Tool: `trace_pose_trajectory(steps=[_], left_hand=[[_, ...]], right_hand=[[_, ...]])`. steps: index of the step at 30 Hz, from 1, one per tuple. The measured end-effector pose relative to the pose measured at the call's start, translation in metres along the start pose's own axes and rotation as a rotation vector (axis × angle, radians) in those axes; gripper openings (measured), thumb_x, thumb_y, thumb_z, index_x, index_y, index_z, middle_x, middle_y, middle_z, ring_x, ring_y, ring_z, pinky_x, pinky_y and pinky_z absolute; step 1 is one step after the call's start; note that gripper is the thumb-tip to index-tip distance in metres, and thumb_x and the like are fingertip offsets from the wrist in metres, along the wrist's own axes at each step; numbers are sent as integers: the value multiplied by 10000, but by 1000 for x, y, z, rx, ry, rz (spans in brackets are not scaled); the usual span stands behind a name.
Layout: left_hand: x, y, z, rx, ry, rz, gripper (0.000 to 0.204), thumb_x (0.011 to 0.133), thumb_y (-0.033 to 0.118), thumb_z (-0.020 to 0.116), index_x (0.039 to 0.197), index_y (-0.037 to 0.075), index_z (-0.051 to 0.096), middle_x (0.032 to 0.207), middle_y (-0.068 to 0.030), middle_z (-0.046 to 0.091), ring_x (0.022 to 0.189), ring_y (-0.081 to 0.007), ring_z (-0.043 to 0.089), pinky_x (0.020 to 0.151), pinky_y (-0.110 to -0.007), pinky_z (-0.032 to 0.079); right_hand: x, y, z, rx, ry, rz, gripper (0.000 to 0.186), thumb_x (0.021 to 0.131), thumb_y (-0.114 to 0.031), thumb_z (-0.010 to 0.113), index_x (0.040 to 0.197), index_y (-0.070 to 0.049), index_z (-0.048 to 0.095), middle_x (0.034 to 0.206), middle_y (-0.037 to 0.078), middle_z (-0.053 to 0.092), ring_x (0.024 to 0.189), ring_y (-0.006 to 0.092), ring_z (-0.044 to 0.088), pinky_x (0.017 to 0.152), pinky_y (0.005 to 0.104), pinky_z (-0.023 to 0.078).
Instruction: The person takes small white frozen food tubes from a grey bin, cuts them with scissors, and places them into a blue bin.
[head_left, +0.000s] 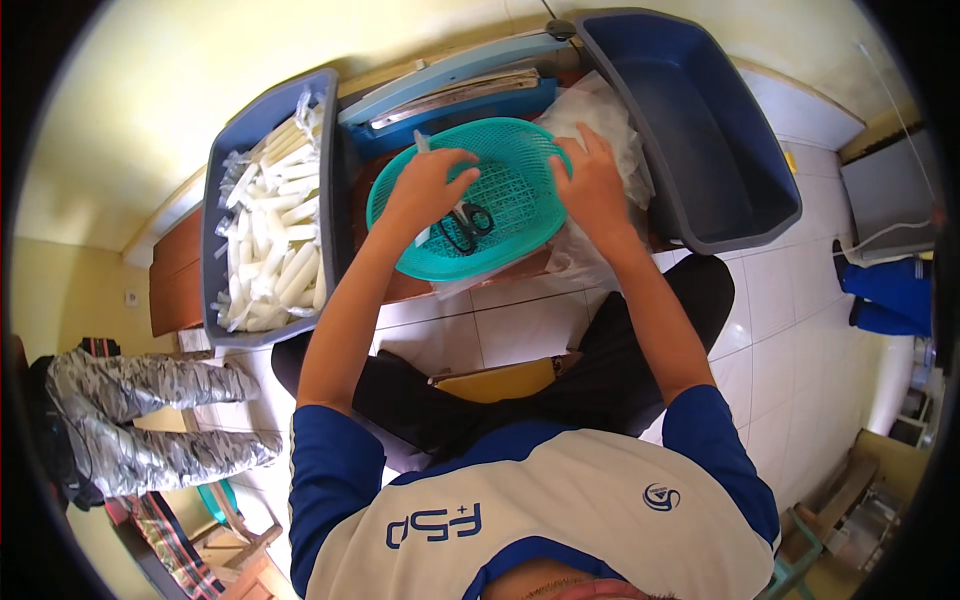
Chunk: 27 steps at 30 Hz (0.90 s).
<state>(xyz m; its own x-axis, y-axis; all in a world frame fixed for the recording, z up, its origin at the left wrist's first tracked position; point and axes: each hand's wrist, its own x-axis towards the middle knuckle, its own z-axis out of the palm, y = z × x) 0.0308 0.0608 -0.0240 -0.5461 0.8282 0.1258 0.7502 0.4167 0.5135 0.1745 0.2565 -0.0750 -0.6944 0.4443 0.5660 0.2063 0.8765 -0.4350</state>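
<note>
A teal mesh basket [490,268] lies in front of me, with black-handled scissors [470,225] inside it. My left hand [425,190] is over the basket's left side, thumb and fingers apart. A narrow whitish piece [421,142] pokes up beside its fingers; whether the hand touches it cannot be made out. At the right rim is my right hand [597,190], its fingers spread and nothing visible in its grasp. Clear plastic bags [625,150] lie beneath and beside that hand.
On the left stands a grey bin [213,250] of white, plastic-wrapped sticks. A deep dark blue bin [715,130] is at the right. Behind the basket sits a long blue sealer-like device [450,85]. Another person's camouflage-trousered legs [150,400] show at far left.
</note>
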Motion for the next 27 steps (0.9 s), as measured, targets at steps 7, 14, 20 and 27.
trace_pose_trajectory(steps=[7,14,20,27], left_hand=[[-54,-60,10,88,235,-134,340,827,196,713,1094,7,621,993,-210,681,968,-390,635,839,-461,496],[-61,-84,39,187,80,-375,490,790,186,737,1182,6,506,949,-270,666,886,-462,648,772,-553,510],[-56,-93,43,149,92,-357,412,805,147,697,1135,12,491,933,-292,664,888,-485,644,779,-578,502],[-57,-91,38,2,180,-316,417,798,91,639,1189,27,511,958,-271,671,913,-452,655,787,-540,505]], right_hand=[[-9,-63,57,451,-433,-82,247,824,-166,674,1020,-19,644,1152,226,606,904,399,649,802,470,532],[-36,-111,102,171,-595,-54,337,812,-59,640,1109,-7,489,940,275,580,803,472,647,711,526,541],[-45,-112,134,144,-657,-63,432,810,-11,610,1188,44,407,1000,367,567,832,488,659,713,501,566],[-40,-101,137,142,-684,-13,372,797,-25,623,1113,68,450,1029,331,598,886,481,653,778,510,549]])
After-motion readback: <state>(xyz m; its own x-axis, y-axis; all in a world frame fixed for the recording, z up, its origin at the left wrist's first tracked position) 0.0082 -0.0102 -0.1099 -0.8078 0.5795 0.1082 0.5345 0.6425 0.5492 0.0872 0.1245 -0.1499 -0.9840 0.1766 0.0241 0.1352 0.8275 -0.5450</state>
